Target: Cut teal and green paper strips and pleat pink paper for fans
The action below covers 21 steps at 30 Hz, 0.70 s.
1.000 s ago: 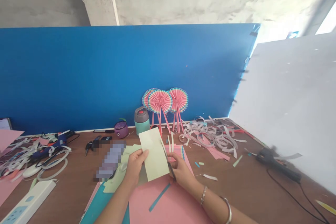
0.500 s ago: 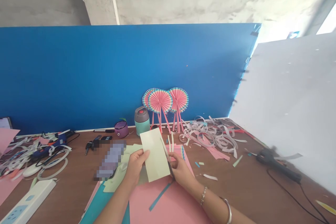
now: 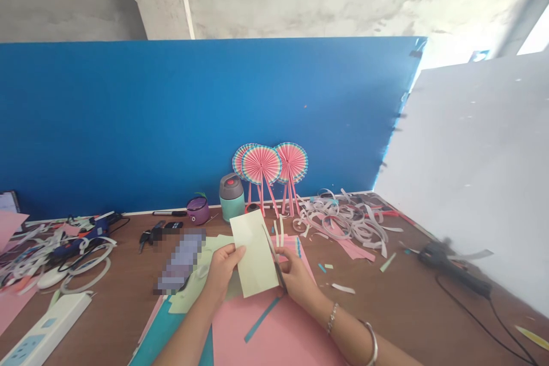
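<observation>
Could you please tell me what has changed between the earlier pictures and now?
The pale green sheet and the left hand gripping it have shifted slightly right. At far left, the pink sheet's corner has moved left. Nothing was visibly taken up or released: the right hand still holds the scissors, and the paper fans stand unchanged.

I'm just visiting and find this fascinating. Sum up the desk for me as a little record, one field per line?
Left hand: the left hand grips a pale green sheet by its left edge
Right hand: the right hand holds scissors at the sheet's right edge
Beneath: pink paper with a blue strip on it
Back: three pleated fans and a teal flask, before a blue panel
Far left: white power strip
Right: tangled paper strips, black glue gun
</observation>
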Motion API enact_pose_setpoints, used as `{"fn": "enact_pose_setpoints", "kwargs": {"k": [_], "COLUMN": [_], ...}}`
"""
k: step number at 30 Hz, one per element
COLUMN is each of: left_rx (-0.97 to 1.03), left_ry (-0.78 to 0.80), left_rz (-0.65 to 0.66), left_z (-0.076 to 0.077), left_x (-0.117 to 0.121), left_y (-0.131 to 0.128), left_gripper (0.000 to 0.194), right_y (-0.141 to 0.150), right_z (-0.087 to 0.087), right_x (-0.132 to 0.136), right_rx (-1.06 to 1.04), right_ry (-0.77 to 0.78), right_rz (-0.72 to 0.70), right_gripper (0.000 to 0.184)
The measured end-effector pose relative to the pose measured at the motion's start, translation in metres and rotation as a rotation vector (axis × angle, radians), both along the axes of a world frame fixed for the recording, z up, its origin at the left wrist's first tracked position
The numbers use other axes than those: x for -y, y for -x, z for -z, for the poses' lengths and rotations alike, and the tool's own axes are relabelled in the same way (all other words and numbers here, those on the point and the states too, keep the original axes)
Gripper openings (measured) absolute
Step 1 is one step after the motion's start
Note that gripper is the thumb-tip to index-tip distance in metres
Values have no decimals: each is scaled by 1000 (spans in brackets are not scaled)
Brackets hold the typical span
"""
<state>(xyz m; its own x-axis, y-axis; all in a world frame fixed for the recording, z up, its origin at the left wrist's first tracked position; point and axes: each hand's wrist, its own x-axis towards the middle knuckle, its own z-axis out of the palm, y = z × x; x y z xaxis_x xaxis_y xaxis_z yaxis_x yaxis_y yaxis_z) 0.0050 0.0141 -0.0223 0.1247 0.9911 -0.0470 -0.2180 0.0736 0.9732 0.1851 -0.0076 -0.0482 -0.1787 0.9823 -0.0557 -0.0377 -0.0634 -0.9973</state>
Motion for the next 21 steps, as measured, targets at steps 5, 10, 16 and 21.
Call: {"fn": "enact_pose_setpoints", "kwargs": {"k": [5, 10, 16, 21], "left_rx": [-5, -47, -48, -52], "left_ry": [10, 17, 15, 6], "left_rz": [-1, 13, 8, -22], "left_z": [-1, -5, -8, -8], "left_x": [1, 3, 5, 5], "left_y": [-1, -2, -3, -3], "left_gripper": [33, 32, 31, 34], "right_y": [0, 0, -2, -1], "right_z": [1, 0, 0, -2], "right_x": [-1, 0, 1, 2], "right_rx": [66, 86, 97, 85], "right_ry": [0, -12, -50, -36], "right_rz": [19, 24, 59, 49], "right_gripper": [49, 47, 46, 53]}}
